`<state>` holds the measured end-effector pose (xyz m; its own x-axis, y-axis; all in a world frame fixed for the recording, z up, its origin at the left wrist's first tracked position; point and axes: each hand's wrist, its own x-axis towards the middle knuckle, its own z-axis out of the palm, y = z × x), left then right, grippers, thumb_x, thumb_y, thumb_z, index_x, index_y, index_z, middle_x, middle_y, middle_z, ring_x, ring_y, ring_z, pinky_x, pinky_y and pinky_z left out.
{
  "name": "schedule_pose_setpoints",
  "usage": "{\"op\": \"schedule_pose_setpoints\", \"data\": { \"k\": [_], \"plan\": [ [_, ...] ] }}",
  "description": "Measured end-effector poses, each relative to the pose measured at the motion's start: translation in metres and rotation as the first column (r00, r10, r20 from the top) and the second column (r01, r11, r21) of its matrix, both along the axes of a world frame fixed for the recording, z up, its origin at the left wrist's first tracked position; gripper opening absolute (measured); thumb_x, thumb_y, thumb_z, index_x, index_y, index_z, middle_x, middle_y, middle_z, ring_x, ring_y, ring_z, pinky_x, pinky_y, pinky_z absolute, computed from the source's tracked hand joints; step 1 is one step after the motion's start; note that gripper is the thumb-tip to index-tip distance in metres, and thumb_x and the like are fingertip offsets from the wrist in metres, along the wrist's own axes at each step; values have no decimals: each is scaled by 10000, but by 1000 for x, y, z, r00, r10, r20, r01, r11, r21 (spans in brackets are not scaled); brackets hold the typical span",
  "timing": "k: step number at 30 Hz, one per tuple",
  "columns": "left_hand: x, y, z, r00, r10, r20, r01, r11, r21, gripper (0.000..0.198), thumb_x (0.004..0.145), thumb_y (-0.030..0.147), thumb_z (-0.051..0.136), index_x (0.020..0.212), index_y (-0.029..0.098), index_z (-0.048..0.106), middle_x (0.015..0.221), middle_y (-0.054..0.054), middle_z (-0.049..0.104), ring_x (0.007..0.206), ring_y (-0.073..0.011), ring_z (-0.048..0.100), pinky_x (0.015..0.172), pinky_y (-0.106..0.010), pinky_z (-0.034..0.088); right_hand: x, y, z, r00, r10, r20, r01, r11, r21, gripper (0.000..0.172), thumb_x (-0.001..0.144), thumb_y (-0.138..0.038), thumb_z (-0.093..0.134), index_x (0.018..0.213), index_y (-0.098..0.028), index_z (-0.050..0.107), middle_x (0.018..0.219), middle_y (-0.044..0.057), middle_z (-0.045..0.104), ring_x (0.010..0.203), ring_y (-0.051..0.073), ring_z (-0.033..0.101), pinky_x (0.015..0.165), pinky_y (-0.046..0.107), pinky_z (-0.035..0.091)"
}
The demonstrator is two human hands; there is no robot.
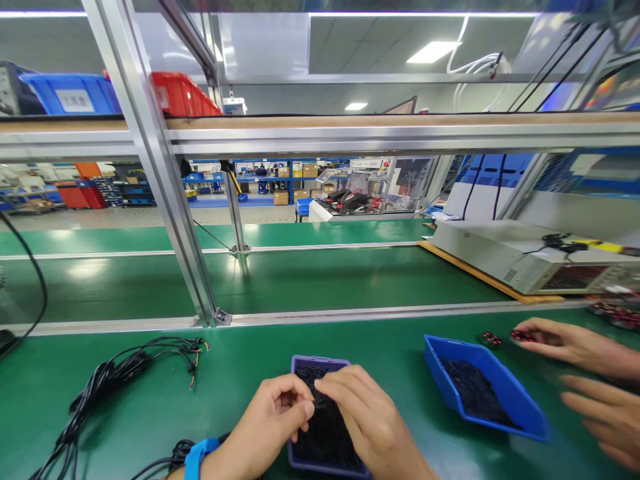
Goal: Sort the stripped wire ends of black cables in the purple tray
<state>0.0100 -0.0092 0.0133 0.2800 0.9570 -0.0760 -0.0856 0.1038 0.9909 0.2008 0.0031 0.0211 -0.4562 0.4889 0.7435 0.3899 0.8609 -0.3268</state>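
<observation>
My left hand [280,415] is above the near left side of a small purple bin [320,362], with its thumb and forefinger pinched together. Whatever is in that pinch is too small to make out. From the other side my right hand [367,417] reaches over the same bin, fingers bent and held together, their tips close to my left fingertips. Its thumb and anything it grips are hidden. Inside the bin lies a heap of thin black pieces [325,433]. A blue band [199,457] is around my left wrist.
Black cables [100,387] with bare coloured wire ends lie at left. At right stands a blue bin [530,423] of black pieces, near a co-worker's hands [565,343] holding a small black-and-red part. Behind are an aluminium post [170,200] and a grey metal box [500,250].
</observation>
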Motion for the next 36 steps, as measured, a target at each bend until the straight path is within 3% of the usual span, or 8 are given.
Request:
{"op": "schedule_pose_setpoints", "data": {
  "k": [4,10,18,22,26,28,31,36],
  "plan": [
    [-1,2,4,1000,9,29,-9,1000,1,321,768,449,736,741,155,611,602,22,545,573,-116,499,518,-210,398,-2,-2,-1,997,-70,-11,67,982,-177,266,956,-132,539,1170,-242,652,1085,77,691,1004,219,639,840,336,549],
    [-1,-1,6,995,-21,93,23,1000,-20,133,693,179,654,819,148,629,710,0,566,695,-144,566,600,-227,441,-10,-4,-4,997,-30,-71,0,919,-394,167,901,-106,550,876,-229,658,803,9,668,733,158,631,669,248,504],
    [2,-1,-8,997,-46,63,45,999,17,228,701,225,722,838,165,550,742,15,561,633,-121,549,612,-248,456,-14,-4,-9,999,-7,-50,-11,934,-357,223,768,-13,487,753,-217,577,732,4,623,741,172,600,657,256,461],
    [-16,-7,19,969,-59,-240,100,981,165,262,745,210,711,966,188,571,939,-40,647,899,-201,624,832,-316,501,-10,-7,-1,999,33,-7,-34,915,-402,219,766,-9,510,765,-219,573,745,0,628,743,174,595,652,261,464],
    [-59,-28,49,677,-79,-732,375,892,251,659,724,273,787,1330,238,530,1387,-108,562,1265,-299,505,1086,-400,411,-4,-14,10,990,130,52,-91,883,-460,270,707,32,526,773,-226,571,776,-11,643,768,170,610,670,254,479],
    [-72,-39,38,435,-68,-898,522,832,190,689,787,222,709,1434,183,475,1452,-165,526,1326,-341,475,1127,-450,375,-1,-18,15,982,175,68,-122,870,-478,299,674,51,528,766,-230,573,788,-20,656,786,166,620,692,246,490],
    [-72,-49,-14,139,105,-985,559,813,166,520,876,89,496,1394,94,542,1342,-220,620,1260,-362,557,1083,-484,411,1,-22,21,978,199,67,-143,865,-481,313,665,63,522,749,-233,573,776,-31,661,803,160,630,709,233,500],
    [-43,-58,-83,77,307,-948,480,822,305,354,852,74,529,1154,143,700,1206,-163,701,1149,-311,623,987,-376,462,7,-23,30,967,243,73,-173,842,-511,238,697,-46,695,830,-234,635,858,-18,687,853,183,637,728,247,528]
  ]
}}
